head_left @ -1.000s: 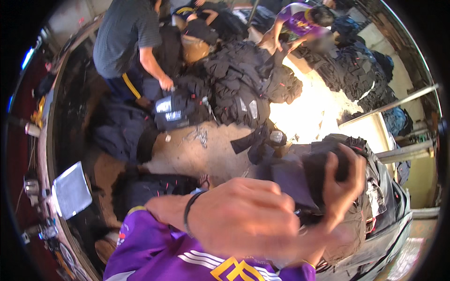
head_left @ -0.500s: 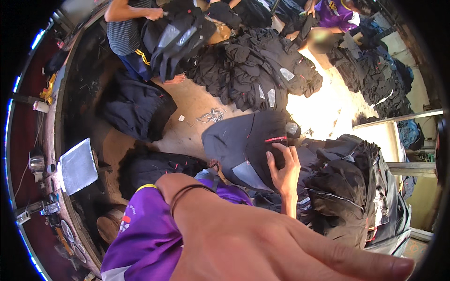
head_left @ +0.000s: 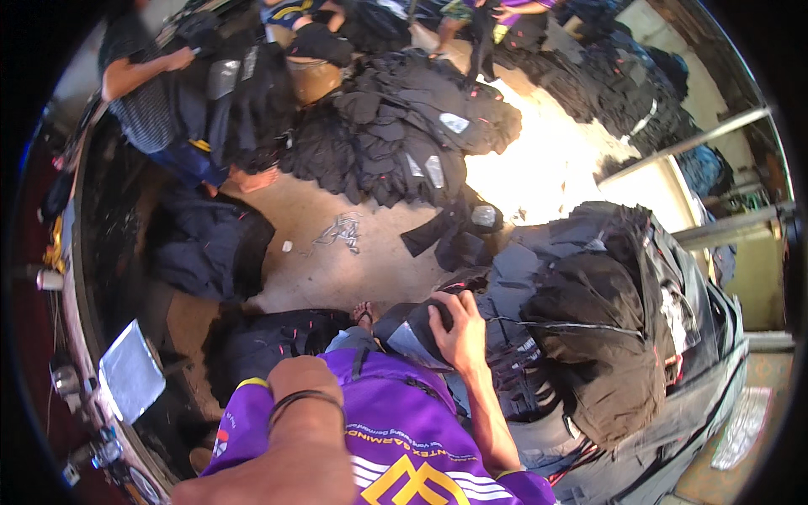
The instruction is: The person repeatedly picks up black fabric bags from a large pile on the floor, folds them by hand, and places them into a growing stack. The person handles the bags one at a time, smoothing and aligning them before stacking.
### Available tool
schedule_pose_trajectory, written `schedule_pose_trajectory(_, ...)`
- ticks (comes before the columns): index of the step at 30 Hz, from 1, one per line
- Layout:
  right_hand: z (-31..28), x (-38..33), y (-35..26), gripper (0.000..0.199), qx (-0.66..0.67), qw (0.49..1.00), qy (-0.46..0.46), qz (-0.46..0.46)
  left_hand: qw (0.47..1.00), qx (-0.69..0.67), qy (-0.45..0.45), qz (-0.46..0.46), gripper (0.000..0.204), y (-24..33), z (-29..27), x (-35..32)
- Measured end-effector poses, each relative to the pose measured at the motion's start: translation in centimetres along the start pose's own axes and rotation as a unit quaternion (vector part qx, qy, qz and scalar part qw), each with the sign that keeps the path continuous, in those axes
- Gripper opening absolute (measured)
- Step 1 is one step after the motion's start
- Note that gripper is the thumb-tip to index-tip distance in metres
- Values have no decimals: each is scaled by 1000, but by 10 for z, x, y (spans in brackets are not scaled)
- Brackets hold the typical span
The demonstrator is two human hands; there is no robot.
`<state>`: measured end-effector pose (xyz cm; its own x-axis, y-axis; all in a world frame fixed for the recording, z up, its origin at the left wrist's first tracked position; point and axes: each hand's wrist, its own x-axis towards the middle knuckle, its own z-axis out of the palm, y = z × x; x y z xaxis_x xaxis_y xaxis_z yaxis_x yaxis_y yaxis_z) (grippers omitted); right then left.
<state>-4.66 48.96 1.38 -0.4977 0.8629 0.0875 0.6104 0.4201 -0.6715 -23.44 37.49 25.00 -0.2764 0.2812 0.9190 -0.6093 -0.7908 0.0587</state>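
Note:
My right hand [head_left: 462, 334] has its thumb and fingers closed on a black garment [head_left: 399, 322] with a grey panel, close in front of my body. The garment is bunched, and part of it is hidden behind my hand and purple shirt. My left hand [head_left: 269, 475] is raised very close to the camera at the lower left, with a dark band [head_left: 305, 399] round its wrist. Its fingers are out of sight. Beside my right arm rises a large heap of black and grey garments [head_left: 602, 316].
Black garments [head_left: 206, 244] lie on the floor to the left, with more [head_left: 269, 341] near my foot [head_left: 364, 314]. A big pile [head_left: 396, 135] fills the middle. A person [head_left: 151, 109] holds dark garments at the far left; others work at the back. A grey panel [head_left: 132, 370] stands left.
My right hand has drawn the black garment in toward my body, and it is now bunched rather than spread. My left hand has moved left, its fingers leaving view. The view has shifted.

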Motion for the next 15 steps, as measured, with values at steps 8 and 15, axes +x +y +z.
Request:
schedule_pose_trajectory(8,-6,-17,8,32,48,999,1,18,953,65,282,-91,22,-11,-98,-69)
schedule_pose_trajectory(15,-8,-31,8,50,80,996,-44,-8,206,397,-49,-893,74,28,-184,-376)
